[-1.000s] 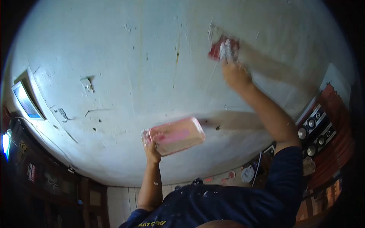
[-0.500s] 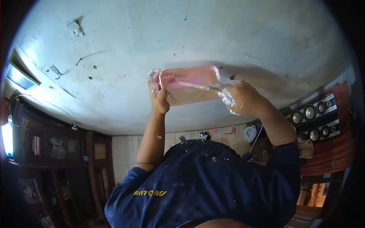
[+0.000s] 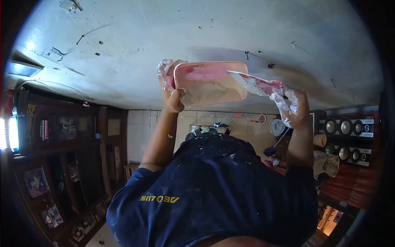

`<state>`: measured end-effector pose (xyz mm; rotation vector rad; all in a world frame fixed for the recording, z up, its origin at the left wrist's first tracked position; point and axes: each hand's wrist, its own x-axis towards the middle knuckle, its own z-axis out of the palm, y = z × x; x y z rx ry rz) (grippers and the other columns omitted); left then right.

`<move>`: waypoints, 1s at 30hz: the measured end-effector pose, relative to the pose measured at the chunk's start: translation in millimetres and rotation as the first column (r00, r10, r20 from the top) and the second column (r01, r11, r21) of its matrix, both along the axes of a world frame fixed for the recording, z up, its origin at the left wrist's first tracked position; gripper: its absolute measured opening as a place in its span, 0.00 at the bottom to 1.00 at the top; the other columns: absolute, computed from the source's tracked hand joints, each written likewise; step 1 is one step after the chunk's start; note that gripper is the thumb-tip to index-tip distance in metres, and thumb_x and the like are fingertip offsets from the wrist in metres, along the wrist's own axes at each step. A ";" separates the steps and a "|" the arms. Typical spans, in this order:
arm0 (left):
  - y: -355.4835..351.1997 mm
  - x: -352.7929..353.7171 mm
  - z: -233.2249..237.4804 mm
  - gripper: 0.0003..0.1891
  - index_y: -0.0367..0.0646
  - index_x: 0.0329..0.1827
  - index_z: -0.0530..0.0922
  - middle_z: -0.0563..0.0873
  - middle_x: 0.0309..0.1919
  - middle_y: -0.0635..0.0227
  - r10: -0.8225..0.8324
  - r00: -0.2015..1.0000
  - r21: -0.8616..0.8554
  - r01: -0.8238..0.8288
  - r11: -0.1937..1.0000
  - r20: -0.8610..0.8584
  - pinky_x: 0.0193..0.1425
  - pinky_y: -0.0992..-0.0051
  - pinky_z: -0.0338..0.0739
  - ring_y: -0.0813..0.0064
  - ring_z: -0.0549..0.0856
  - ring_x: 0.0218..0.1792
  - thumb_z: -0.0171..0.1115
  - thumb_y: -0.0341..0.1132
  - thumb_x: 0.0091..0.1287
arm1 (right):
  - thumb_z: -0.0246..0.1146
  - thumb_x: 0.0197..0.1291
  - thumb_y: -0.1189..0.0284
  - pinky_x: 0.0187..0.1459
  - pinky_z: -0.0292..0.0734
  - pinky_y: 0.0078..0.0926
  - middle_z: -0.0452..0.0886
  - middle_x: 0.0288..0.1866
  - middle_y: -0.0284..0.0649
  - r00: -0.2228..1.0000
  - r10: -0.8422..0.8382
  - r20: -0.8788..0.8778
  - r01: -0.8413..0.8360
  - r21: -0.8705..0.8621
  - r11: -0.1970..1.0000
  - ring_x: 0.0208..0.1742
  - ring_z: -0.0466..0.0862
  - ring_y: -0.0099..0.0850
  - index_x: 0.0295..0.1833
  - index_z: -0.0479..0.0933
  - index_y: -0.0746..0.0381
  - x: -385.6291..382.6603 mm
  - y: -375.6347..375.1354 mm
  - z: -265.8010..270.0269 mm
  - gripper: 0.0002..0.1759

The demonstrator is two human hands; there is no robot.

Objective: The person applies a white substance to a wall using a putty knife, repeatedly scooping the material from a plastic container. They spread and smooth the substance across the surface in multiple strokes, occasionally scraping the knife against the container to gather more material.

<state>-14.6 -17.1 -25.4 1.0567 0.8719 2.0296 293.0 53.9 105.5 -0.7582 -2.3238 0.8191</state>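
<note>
While the left hand (image 3: 170, 92) grips the pink tray (image 3: 193, 78) at its 9 o'clock edge under the ceiling (image 3: 197, 24), the right hand (image 3: 290, 105) clasps the putty knife (image 3: 255, 84). The blade crosses the 3 o'clock rim, apparently to load filler (image 3: 207, 94).

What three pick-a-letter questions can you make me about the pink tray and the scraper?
1. Where is the pink tray? A on the floor. B held up near the ceiling. C on a shelf.
2. What colour is the shirt? A dark blue. B yellow. C white.
3. What is the right hand doing? A hanging empty. B gripping the scraper. C waving.
Answers: B, the left hand holds it by the ceiling; A, it is navy; B, it clasps the scraper's handle.
</note>
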 end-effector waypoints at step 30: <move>10.9 41.4 12.6 0.42 0.39 0.65 0.45 0.72 0.51 0.52 -0.034 0.998 0.010 0.034 0.999 -0.058 0.57 0.65 0.70 0.63 0.74 0.53 0.52 0.29 0.43 | 0.59 0.41 0.81 0.33 0.75 0.35 0.81 0.32 0.49 0.852 0.428 0.301 -0.467 0.069 0.882 0.31 0.81 0.46 0.47 0.76 0.63 -48.0 18.4 -9.0 0.22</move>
